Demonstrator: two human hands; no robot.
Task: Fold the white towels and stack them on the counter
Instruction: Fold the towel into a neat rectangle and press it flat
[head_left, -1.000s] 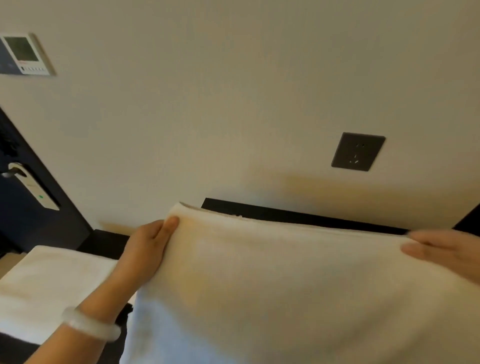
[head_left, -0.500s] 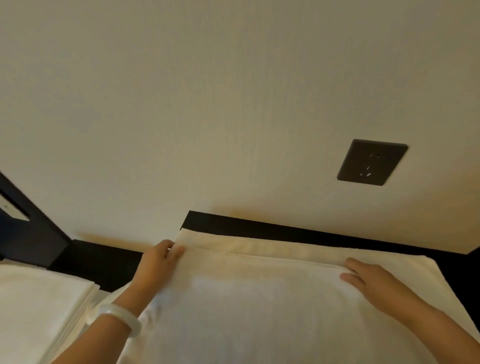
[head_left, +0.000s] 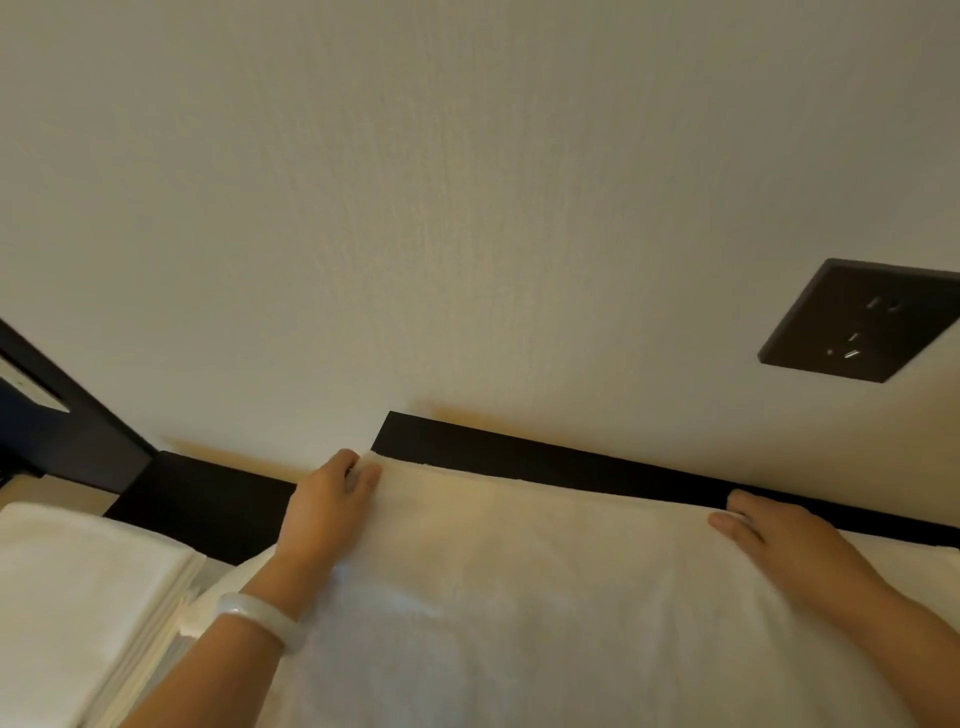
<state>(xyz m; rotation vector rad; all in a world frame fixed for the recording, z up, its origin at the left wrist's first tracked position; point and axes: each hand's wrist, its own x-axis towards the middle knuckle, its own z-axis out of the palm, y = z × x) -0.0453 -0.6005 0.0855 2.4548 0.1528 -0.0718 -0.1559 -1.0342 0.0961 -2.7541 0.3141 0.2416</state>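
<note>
Head view: the white towel (head_left: 519, 613) lies spread before the person, a folded towel stack (head_left: 78, 597) just left; the left hand (head_left: 327, 514) pinches its far corner; the right hand (head_left: 789, 551) rests flat, fingers straight, on the far edge; best to square both corners along the dark counter (head_left: 545, 462) before smoothing.

**Single head-worn view**

One wide-angle camera sits at head height, facing forward and down, close over the towel (head_left: 519, 597). The left hand (head_left: 327, 509) enters lower left, the right hand (head_left: 779, 540) lower right. The wall (head_left: 467, 208) fills the upper frame.
</note>
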